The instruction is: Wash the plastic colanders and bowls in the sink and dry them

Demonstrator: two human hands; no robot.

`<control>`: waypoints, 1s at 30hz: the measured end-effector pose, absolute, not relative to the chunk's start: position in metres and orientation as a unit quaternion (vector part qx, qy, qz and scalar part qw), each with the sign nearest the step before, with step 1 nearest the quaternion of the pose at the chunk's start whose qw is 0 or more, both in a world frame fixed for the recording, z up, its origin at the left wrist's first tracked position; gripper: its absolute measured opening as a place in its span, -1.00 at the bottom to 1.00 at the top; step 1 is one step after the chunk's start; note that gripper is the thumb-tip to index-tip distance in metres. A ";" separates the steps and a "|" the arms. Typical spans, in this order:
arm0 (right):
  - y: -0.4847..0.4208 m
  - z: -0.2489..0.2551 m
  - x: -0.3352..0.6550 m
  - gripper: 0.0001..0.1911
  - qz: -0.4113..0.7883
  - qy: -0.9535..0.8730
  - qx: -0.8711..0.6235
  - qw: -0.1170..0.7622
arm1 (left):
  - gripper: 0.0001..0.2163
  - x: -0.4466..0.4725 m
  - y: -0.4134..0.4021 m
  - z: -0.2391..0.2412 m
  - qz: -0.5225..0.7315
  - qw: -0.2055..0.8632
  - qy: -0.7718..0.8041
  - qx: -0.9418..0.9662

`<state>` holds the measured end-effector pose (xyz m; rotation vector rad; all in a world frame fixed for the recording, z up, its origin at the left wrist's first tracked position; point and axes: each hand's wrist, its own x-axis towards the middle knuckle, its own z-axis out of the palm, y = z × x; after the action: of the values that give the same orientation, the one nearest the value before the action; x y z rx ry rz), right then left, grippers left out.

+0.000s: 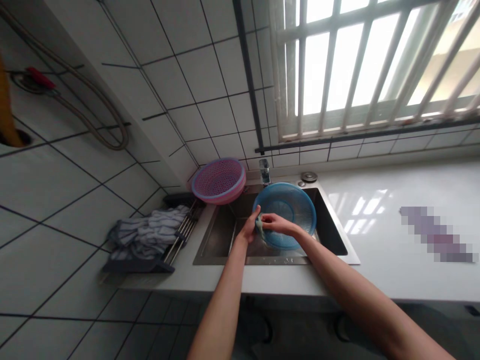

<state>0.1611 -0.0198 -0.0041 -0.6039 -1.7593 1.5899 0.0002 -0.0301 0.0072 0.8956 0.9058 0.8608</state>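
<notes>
A blue plastic colander [290, 207] is tilted up inside the steel sink [221, 235]. My left hand [250, 227] grips its left rim, thumb up over the edge. My right hand [273, 223] is closed on a small pale green cloth or sponge [259, 227] and presses it against the colander's near rim, right beside my left hand. Both forearms reach in from the bottom of the view.
A pink colander [219, 181] rests at the sink's back left corner. A chrome tap [264, 172] stands behind the sink. A striped cloth [150, 231] lies on a dish rack [176, 240] to the left. White countertop [393, 240] stretches right under a barred window [375, 65].
</notes>
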 end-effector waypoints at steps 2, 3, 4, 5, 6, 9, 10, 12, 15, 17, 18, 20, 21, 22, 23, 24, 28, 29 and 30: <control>-0.019 -0.005 0.161 -0.66 0.622 -0.665 -0.227 0.345 | -0.31 0.002 -0.029 0.007 0.379 0.727 0.407 0.403; -0.017 -0.005 0.162 -0.66 0.624 -0.649 -0.232 0.368 | -0.35 0.003 -0.029 0.007 0.391 0.721 0.403 0.405; -0.015 -0.004 0.164 -0.65 0.624 -0.623 -0.244 0.404 | -0.39 0.005 -0.030 0.007 0.406 0.716 0.396 0.407; -0.011 -0.003 0.167 -0.63 0.625 -0.581 -0.263 0.450 | -0.42 0.008 -0.031 0.008 0.416 0.716 0.384 0.408; -0.007 -0.002 0.171 -0.60 0.629 -0.526 -0.282 0.497 | -0.44 0.010 -0.032 0.009 0.420 0.720 0.370 0.409; 0.005 0.002 0.183 -0.53 0.646 -0.361 -0.321 0.591 | -0.44 0.013 -0.036 0.012 0.412 0.737 0.333 0.420; 0.007 0.002 0.186 -0.52 0.647 -0.333 -0.325 0.603 | -0.43 0.014 -0.037 0.013 0.412 0.735 0.327 0.428; 0.006 0.003 0.188 -0.53 0.639 -0.351 -0.326 0.601 | -0.40 0.012 -0.037 0.013 0.417 0.725 0.323 0.443; -0.008 0.003 0.180 -0.60 0.629 -0.498 -0.293 0.520 | -0.36 0.007 -0.037 0.012 0.424 0.705 0.351 0.447; -0.020 0.003 0.171 -0.63 0.633 -0.589 -0.253 0.434 | -0.31 0.004 -0.036 0.011 0.424 0.686 0.386 0.447; -0.025 0.003 0.166 -0.64 0.640 -0.611 -0.238 0.401 | -0.28 0.004 -0.035 0.010 0.425 0.676 0.401 0.449; -0.029 0.003 0.161 -0.63 0.663 -0.605 -0.226 0.378 | -0.25 0.004 -0.035 0.010 0.433 0.660 0.413 0.455; -0.027 0.004 0.161 -0.62 0.680 -0.578 -0.229 0.389 | -0.25 0.004 -0.035 0.010 0.439 0.654 0.411 0.459; -0.023 0.005 0.163 -0.61 0.697 -0.535 -0.235 0.416 | -0.26 0.006 -0.035 0.010 0.446 0.649 0.406 0.464; -0.018 0.007 0.167 -0.59 0.710 -0.480 -0.241 0.455 | -0.27 0.007 -0.036 0.011 0.451 0.644 0.401 0.471; -0.011 0.009 0.172 -0.57 0.718 -0.418 -0.243 0.500 | -0.28 0.009 -0.036 0.012 0.453 0.638 0.395 0.482; 0.006 0.013 0.189 -0.53 0.701 -0.265 -0.235 0.619 | -0.33 0.012 -0.038 0.016 0.456 0.582 0.380 0.557; 0.005 0.012 0.189 -0.54 0.704 -0.276 -0.235 0.611 | -0.33 0.011 -0.038 0.016 0.457 0.564 0.381 0.573; 0.002 0.011 0.185 -0.55 0.715 -0.304 -0.235 0.584 | -0.33 0.010 -0.039 0.017 0.459 0.549 0.385 0.584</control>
<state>0.1854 0.0020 0.0110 -0.5473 -0.7084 1.6680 0.0096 -0.0386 0.0165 1.3825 0.9110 1.0866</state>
